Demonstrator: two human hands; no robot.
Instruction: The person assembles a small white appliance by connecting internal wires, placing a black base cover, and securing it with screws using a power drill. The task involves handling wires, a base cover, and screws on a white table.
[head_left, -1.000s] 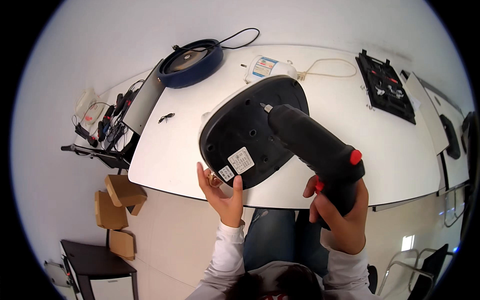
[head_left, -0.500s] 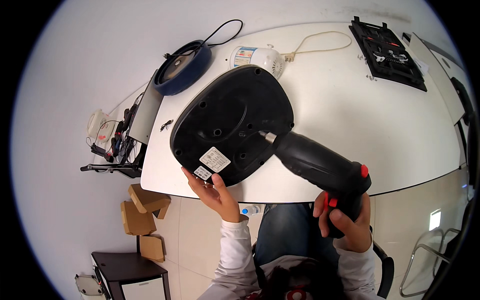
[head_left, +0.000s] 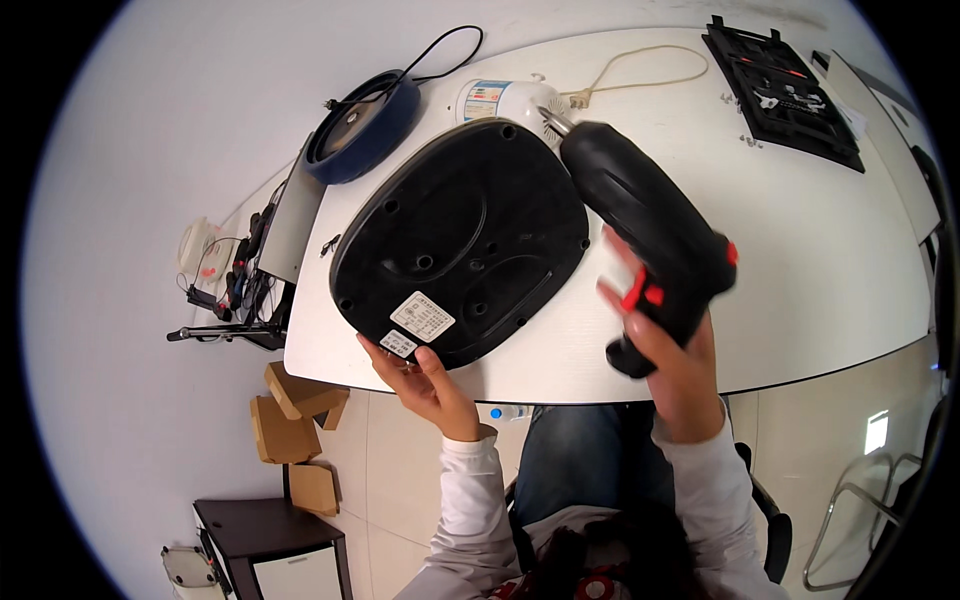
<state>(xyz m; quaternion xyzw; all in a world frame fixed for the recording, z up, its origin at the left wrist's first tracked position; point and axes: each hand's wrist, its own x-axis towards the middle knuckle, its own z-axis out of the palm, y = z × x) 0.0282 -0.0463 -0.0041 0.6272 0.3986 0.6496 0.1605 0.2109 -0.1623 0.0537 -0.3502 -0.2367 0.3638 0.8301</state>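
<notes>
My left hand (head_left: 428, 388) grips the near edge of a black plastic base (head_left: 520, 205), thumb on top beside its white labels. The base is rounded, with several screw holes, and its underside faces up. It is tilted above the white table, and its far end is close to a white appliance part (head_left: 515, 105) with a vented end. My right hand (head_left: 680, 370) is wrapped around the handle of a black cordless screwdriver (head_left: 640, 200) with red buttons. Its metal bit points up and left, apart from the base, near the white part.
A dark blue round part (head_left: 385, 130) with a black cord lies at the far left of the table (head_left: 790, 270). An open black tool case (head_left: 785, 95) sits far right, with small screws (head_left: 748, 141) beside it. Cardboard boxes (head_left: 285, 430) stand on the floor at left.
The screwdriver has lifted off the base and moved up and away from me, its bit swinging toward the far side. The base has shifted slightly left, still in my left hand.
</notes>
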